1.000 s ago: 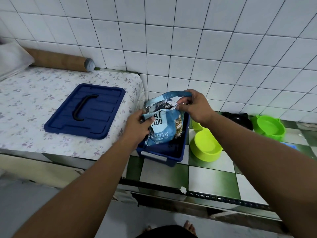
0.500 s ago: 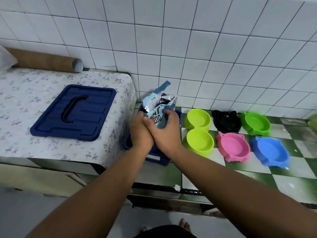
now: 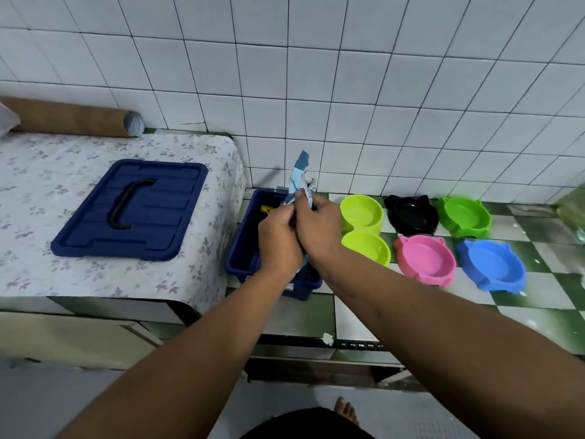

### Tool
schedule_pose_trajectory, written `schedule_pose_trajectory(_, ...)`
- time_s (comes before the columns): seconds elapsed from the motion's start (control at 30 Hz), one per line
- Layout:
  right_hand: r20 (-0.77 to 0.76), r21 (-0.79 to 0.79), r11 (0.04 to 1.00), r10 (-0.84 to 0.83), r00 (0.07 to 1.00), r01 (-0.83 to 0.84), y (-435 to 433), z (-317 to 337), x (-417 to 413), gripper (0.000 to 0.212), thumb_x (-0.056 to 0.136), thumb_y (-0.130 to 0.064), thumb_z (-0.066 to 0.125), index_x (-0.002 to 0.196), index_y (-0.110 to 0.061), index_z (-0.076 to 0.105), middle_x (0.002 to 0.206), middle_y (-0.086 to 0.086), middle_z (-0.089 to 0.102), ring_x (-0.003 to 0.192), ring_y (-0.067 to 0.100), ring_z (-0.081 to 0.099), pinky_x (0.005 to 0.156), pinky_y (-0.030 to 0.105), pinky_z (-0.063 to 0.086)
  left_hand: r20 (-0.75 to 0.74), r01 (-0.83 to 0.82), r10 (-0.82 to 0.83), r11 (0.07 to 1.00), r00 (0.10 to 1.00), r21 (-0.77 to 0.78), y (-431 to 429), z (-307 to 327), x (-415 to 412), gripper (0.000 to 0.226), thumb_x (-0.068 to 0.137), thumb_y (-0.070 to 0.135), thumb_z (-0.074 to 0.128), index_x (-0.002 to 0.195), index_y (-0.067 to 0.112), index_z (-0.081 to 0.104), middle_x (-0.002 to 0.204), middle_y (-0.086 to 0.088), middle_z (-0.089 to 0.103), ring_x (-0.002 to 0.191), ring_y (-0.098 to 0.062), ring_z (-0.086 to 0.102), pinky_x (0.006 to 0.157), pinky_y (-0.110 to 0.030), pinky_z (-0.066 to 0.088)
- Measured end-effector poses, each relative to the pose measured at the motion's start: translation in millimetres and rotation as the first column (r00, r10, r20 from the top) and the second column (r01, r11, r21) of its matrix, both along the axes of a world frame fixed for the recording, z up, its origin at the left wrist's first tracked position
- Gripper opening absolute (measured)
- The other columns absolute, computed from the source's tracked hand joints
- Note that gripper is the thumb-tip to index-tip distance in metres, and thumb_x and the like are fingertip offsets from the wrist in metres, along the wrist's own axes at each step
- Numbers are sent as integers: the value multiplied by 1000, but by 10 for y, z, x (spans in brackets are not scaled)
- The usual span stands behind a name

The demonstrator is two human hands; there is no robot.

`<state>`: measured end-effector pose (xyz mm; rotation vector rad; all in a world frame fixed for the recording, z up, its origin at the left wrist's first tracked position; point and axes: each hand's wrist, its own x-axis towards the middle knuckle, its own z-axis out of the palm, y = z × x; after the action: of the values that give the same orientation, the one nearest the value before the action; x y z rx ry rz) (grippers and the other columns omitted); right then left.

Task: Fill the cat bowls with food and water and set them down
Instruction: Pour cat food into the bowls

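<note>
White wall tiles back the green-checked tabletop (image 3: 373, 312), where the dark blue plastic bin (image 3: 242, 248) has come fully into view beside five empty coloured cat bowls. Both grips, left hand (image 3: 278, 245) and right hand (image 3: 318, 228), have slid down to clamp the pale blue foil cat-food bag (image 3: 299, 179) above it, so pouring seems next.

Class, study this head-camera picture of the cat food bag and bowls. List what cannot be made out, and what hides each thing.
1. Cat food bag, head view: both hands cover its label and lower part.
2. Blue bin: hands and bag hide most of its inside.
3. Yellow item in the bin: mostly covered by the left hand.
4. Clear object: cut off by the right edge.
</note>
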<state>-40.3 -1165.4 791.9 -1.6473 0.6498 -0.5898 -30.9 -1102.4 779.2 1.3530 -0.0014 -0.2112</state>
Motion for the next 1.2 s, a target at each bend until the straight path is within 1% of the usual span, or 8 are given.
schedule_pose_trajectory(0.13,-28,-112,992,-59,998,56,-102,-23,-26,37,101,-29,47,68,-15,57,62,2,59,59,18,52,62,37,46,472,-27,-201,901,858,432,66,-117,8,14,83,-2,61,84,4,74,83,-4,69,78,-18,62,73,-43,56)
schedule_pose_trajectory(0.2,-16,-106,991,-78,997,76,-174,-16,-53,35,102,-27,46,70,-16,55,62,0,56,58,17,50,63,37,45,513,53,-314,887,799,460,114,-114,8,18,79,-1,69,94,7,75,95,0,68,90,-16,65,83,-38,57)
schedule_pose_trajectory(0.3,21,-91,993,-78,997,80,-326,34,-124,34,103,-27,44,70,-19,48,61,-3,48,57,16,42,59,36,39,456,110,-312,902,834,417,227,-179,59,30,82,13,79,107,26,69,114,7,63,106,-7,62,95,-27,51)
schedule_pose_trajectory(0.43,94,-124,991,-44,995,56,-488,174,-263,32,105,-25,43,77,-11,49,61,-4,41,54,7,33,52,26,32,240,102,-211,912,948,397,290,-231,304,43,86,24,81,122,31,58,133,4,57,122,-9,56,108,-39,49)
schedule_pose_trajectory(0.6,162,-173,985,7,987,22,-713,368,-377,34,105,-27,44,88,0,57,74,2,55,68,7,46,63,28,42,53,438,-463,864,885,250,253,-135,547,81,85,23,83,151,32,36,148,0,51,128,-20,58,105,-49,52)
schedule_pose_trajectory(0.87,236,-219,965,-88,968,141,-1220,505,-522,23,103,-26,46,90,-15,62,79,-4,62,71,4,52,70,26,46,-24,701,-706,697,708,152,-317,109,497,57,85,20,79,133,38,52,133,-1,67,114,-22,71,100,-57,55)
schedule_pose_trajectory(1.0,241,-230,959,-108,964,165,-1540,516,-580,16,102,-25,48,93,-18,59,80,-10,62,69,-5,52,69,21,45,-6,664,-668,739,744,112,-648,89,356,45,89,16,78,126,32,58,129,-5,70,112,-25,72,96,-58,57)
schedule_pose_trajectory(1.2,317,-173,979,-46,947,105,-2034,532,-682,5,99,-26,50,94,-24,51,89,-4,61,80,7,56,77,35,50,19,601,-606,792,795,104,-1146,114,84,43,94,11,72,130,22,52,135,-5,65,110,-24,71,94,-57,57)
